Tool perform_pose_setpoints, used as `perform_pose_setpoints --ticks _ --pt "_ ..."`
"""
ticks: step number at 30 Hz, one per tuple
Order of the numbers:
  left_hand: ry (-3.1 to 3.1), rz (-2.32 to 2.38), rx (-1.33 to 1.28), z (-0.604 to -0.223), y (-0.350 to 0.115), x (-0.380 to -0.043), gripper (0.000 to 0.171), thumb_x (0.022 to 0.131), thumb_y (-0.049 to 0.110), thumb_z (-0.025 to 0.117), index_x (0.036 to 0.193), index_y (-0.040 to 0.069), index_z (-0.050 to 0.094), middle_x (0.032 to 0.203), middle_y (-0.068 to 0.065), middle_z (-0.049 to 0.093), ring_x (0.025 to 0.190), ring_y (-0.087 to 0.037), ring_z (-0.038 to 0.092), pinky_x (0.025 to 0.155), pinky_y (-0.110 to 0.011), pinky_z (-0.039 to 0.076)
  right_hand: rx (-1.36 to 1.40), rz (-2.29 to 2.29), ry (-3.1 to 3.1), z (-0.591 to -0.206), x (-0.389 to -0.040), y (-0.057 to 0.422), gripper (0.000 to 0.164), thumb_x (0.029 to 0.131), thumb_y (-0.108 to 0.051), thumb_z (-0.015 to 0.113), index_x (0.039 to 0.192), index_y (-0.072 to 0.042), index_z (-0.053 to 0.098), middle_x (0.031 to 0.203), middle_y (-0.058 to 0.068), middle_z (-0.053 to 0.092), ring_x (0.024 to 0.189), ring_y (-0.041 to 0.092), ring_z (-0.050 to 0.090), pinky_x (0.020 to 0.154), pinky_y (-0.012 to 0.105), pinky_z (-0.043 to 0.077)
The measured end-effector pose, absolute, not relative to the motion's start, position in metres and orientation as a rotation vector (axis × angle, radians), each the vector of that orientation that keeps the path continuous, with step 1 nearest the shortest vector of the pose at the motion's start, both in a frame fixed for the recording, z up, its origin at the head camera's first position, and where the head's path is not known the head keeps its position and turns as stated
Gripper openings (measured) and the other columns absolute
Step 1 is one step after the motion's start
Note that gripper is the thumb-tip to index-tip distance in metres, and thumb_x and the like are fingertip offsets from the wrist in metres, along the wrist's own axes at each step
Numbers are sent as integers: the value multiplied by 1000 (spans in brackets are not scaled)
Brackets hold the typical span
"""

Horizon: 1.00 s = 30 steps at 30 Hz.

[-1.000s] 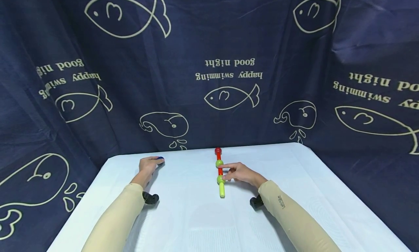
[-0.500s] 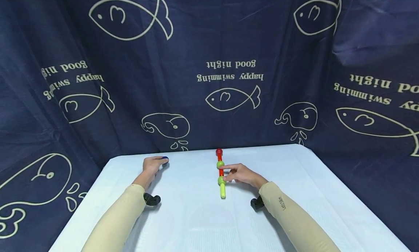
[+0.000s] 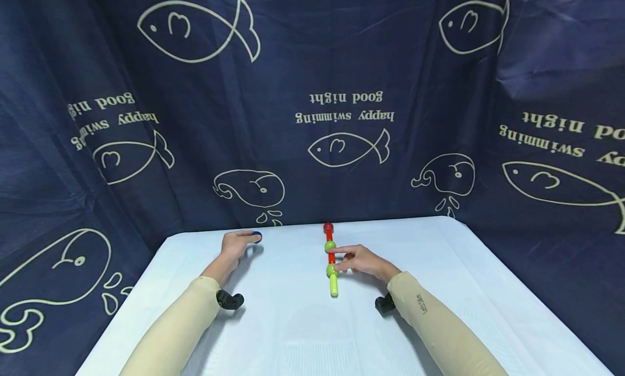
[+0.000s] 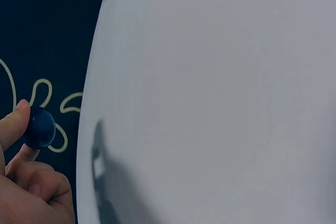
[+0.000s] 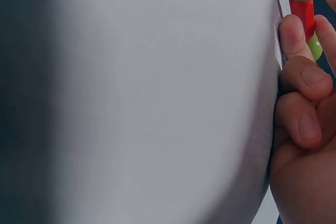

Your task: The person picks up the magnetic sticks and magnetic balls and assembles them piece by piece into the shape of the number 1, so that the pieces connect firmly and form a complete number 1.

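Note:
My left hand [image 3: 235,247] pinches a dark blue ball [image 4: 43,128] between thumb and fingertip, raised over the far left part of the table. At the table's middle lies a straight chain of toy rods and balls. From the far end it has a red ball [image 3: 328,227], a red rod [image 3: 329,235], a green ball [image 3: 330,247], a second red rod, another green ball [image 3: 332,270] and a yellow-green rod [image 3: 334,287]. My right hand [image 3: 362,259] holds the chain from the right, index finger at the farther green ball, thumb at the nearer one, other fingers curled.
A white cloth covers the table [image 3: 293,322]. Behind it hangs a dark blue curtain [image 3: 273,104] with fish and whale drawings. Black wrist devices [image 3: 229,300] sit on both forearms, over beige sleeves [image 3: 171,327].
My left hand moves right with the blue ball, towards the chain. The right hand keeps its place on the chain. The whole view shifts slightly.

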<state>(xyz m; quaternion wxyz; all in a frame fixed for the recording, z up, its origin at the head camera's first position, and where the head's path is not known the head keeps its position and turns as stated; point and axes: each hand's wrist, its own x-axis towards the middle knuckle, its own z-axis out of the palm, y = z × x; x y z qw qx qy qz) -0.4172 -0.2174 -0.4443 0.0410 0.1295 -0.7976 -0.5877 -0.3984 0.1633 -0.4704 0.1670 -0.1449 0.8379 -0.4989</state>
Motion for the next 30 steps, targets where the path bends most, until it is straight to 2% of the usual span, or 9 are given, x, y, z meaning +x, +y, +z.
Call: perform_pose_setpoints --ticks 6,10,18,21,24,27,30 --pt "-2456 -1807 366 -443 -214 -412 46 84 25 81 124 5 71 72 5 57 49 -8 25 48 -26 28 -428 -1438 2383 -470 -397 164 58 82 -27 84 137 -22 64 64 -2 49 52 14 34 53 26 31" --pt "-2471 -1812 358 -441 -210 -406 45 83 26 83 122 7 72 74 6 58 49 -8 25 48 -26 27 -422 -1436 2389 -470 -397 164 58 82 -27 84 137 -22 64 64 -2 48 51 13 33 53 26 31" --pt "-2472 -1880 329 -441 -207 -399 49 80 24 84 125 9 71 88 2 64 47 -8 24 47 -25 26 -415 -1425 2388 -470 -396 163 58 82 -28 83 137 -22 64 64 -2 49 51 14 33 54 26 31" --pt "-2465 -1911 316 -439 -204 -395 49 79 23 85 124 9 72 87 2 65 46 -8 24 46 -26 26 -413 -1424 2387 -471 -396 163 59 82 -28 84 137 -22 64 65 -2 50 52 14 34 54 26 32" --pt "-2472 -1928 305 -438 -200 -392 49 79 23 85 124 10 72 78 4 61 46 -8 23 46 -26 26 -416 -1423 2387 -470 -396 163 59 82 -29 84 138 -22 64 67 -2 52 52 14 35 54 26 32" --pt "-2476 -1945 294 -436 -195 -389 49 78 23 86 123 11 72 64 7 49 46 -8 23 46 -25 26 -422 -1422 2390 -470 -395 164 59 82 -30 83 137 -23 64 68 0 53 52 14 36 54 26 32" --pt "-2479 -1965 266 -435 -190 -384 49 78 22 86 123 9 72 59 10 43 45 -8 23 45 -25 25 -428 -1419 2395 -470 -395 164 59 83 -30 83 137 -23 64 69 1 53 52 15 35 54 26 32"
